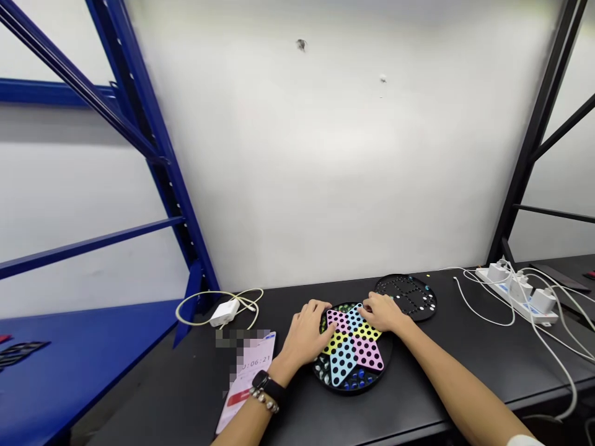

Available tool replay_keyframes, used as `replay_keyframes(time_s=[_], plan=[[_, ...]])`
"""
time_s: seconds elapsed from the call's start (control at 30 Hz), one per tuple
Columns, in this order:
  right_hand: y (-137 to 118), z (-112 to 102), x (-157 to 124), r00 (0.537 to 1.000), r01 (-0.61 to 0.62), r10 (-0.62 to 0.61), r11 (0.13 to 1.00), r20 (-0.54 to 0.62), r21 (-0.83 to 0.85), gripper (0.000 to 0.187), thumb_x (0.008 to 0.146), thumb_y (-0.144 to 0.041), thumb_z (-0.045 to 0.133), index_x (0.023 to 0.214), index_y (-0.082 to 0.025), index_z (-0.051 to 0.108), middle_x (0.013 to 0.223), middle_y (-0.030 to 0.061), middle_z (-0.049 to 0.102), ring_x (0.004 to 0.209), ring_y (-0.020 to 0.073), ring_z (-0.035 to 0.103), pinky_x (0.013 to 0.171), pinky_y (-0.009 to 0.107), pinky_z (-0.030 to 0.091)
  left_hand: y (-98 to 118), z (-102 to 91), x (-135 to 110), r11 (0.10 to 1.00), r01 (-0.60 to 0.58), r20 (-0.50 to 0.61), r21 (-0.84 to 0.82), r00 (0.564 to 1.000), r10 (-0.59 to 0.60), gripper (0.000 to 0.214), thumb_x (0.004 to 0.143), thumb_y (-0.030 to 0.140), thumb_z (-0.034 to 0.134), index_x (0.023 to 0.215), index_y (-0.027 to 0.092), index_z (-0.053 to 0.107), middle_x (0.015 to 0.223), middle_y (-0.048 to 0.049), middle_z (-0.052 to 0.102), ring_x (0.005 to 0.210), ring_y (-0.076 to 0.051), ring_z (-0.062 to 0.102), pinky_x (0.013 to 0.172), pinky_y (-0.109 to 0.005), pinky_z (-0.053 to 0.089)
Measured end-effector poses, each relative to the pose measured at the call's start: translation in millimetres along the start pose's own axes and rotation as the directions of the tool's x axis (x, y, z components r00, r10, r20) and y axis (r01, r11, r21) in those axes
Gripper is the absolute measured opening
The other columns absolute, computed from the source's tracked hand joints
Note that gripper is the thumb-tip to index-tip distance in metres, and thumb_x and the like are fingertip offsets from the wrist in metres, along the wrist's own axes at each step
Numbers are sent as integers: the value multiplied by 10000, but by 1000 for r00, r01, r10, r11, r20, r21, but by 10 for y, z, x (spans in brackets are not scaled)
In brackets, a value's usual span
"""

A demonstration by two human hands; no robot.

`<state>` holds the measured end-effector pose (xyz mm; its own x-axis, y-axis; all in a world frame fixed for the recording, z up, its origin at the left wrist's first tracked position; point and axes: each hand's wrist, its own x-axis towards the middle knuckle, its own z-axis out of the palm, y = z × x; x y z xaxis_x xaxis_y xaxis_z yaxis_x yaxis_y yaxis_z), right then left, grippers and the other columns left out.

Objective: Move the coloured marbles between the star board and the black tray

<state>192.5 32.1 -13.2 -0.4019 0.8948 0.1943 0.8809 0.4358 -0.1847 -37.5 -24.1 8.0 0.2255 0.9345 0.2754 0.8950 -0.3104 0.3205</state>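
Observation:
A Chinese checkers board (343,356), a star in pink, blue and yellow with black holes, lies on a round black tray (356,393). Green, white and blue marbles show in the tray's gaps between the star's points. My left hand (307,331) is curled over the left side, its thumb on the star and its fingers toward the far rim. On the far right side, my right hand (382,311) has its fingers bent onto the star's edge by a blue point. Parts of the fingertips are hidden. A watch and a beaded bracelet are on my left wrist.
Behind the right hand lies a round black piece (409,296) with white dots. A phone (251,378) showing a timer rests at left, near a white charger (225,312) and cable. A power strip (515,294) with plugs and loose cords is at right. A blue frame (158,148) stands left.

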Motion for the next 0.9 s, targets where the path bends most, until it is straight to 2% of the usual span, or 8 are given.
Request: replay_keyframes(time_s=[0.07,0.17,0.37,0.57,0.67,0.73,0.8,0.9], plan=[[8,8,5,1000,6,-6,1000,-1,2,515,986,-451,342,665,-188,646,865,65,634,729,159,595,667,277,344,11,-15,1,1000,1,4,-6,1000,-1,326,858,349,484,1162,251,547,1214,-61,571,1123,-245,522,934,-393,386],[7,8,16,1000,-10,10,1000,-2,6,531,985,-449,343,667,-195,684,859,85,678,748,179,621,670,275,369,19,-28,3,1000,-5,7,-4,1000,5,325,857,346,486,1160,248,548,1209,-62,574,1123,-248,527,932,-399,389],[10,20,45,996,-86,86,996,18,-19,594,958,-514,374,566,-184,674,683,117,690,676,212,635,636,286,386,-20,1,3,1000,-21,-6,4,1000,21,327,855,347,489,1162,252,550,1205,-57,575,1129,-248,530,921,-391,399],[135,77,91,994,-97,103,983,-31,153,561,950,-448,396,527,-178,647,506,12,542,512,127,507,556,247,307,-19,2,1,1000,-27,-14,-3,1000,27,321,860,344,490,1163,255,548,1208,-52,575,1128,-242,530,921,-383,397],[266,41,129,968,-191,227,943,-108,274,569,958,-420,347,537,-167,636,493,-10,479,481,106,445,520,237,267,-1,-16,-1,1000,-20,-11,-7,1000,20,316,864,340,483,1160,250,549,1211,-56,576,1128,-241,529,923,-387,394],[392,3,131,926,-278,338,912,-167,300,587,968,-428,307,533,-177,611,509,2,493,490,115,448,514,249,265,2,-20,-2,1000,-20,-12,-10,1000,20,316,868,343,478,1161,248,548,1211,-55,576,1125,-240,530,924,-388,394],[531,-25,108,888,-364,420,891,-186,271,583,971,-445,292,540,-188,588,540,22,529,515,135,478,527,263,279,-1,-19,-4,1000,-25,-17,-12,1000,25,317,869,349,478,1163,251,548,1210,-51,577,1122,-238,534,927,-386,394],[688,-34,57,882,-408,438,895,-175,181,487,959,-443,351,621,-196,599,688,51,607,657,177,558,607,276,326,-3,-19,-5,1000,-28,-21,-12,999,27,318,865,354,485,1159,252,552,1203,-47,580,1119,-238,541,927,-380,397]])
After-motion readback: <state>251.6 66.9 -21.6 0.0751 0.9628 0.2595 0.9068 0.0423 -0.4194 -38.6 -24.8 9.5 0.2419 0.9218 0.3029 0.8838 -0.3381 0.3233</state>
